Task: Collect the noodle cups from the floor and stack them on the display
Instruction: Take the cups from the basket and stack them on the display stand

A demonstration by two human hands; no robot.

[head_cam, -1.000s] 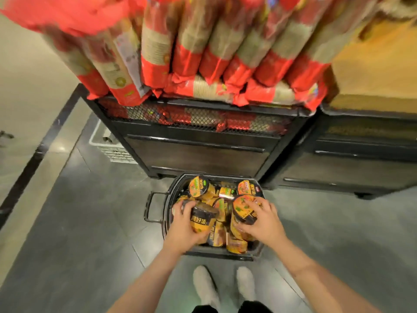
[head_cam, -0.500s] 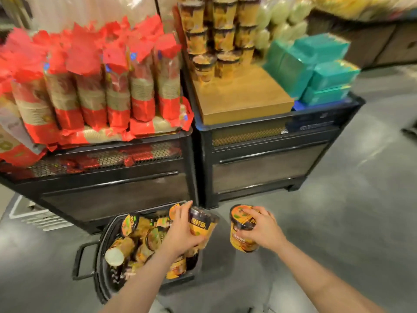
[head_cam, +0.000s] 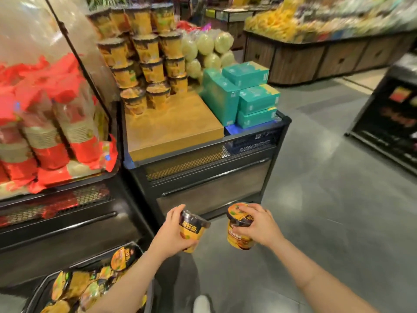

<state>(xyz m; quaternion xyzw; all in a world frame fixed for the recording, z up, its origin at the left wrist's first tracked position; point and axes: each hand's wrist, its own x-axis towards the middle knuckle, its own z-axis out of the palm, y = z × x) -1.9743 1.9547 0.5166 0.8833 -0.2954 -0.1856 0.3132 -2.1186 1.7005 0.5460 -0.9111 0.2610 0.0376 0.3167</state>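
My left hand (head_cam: 169,238) grips a yellow and black noodle cup (head_cam: 192,230), tilted with its lid to the upper right. My right hand (head_cam: 259,224) holds a second noodle cup (head_cam: 239,239) from above, fingers curled over its lid. Both cups hang above the floor in front of the black display stand (head_cam: 209,177). On the stand's wooden top (head_cam: 171,125), stacked noodle cups (head_cam: 146,62) rise in several tiers at the back left. A black basket (head_cam: 38,292) at the lower left holds several more cups (head_cam: 88,288).
Teal boxes (head_cam: 246,96) fill the right side of the display top, with pale green packs (head_cam: 205,50) behind. Red-wrapped packs (head_cam: 49,123) crowd the stand to the left. A wooden produce counter (head_cam: 327,57) stands far right, a dark sign stand (head_cam: 392,116) at the right edge.
Both hands lifted a cup each out of the basket and carried them rightward toward the display stand. My view swung up and right from the basket to the display.
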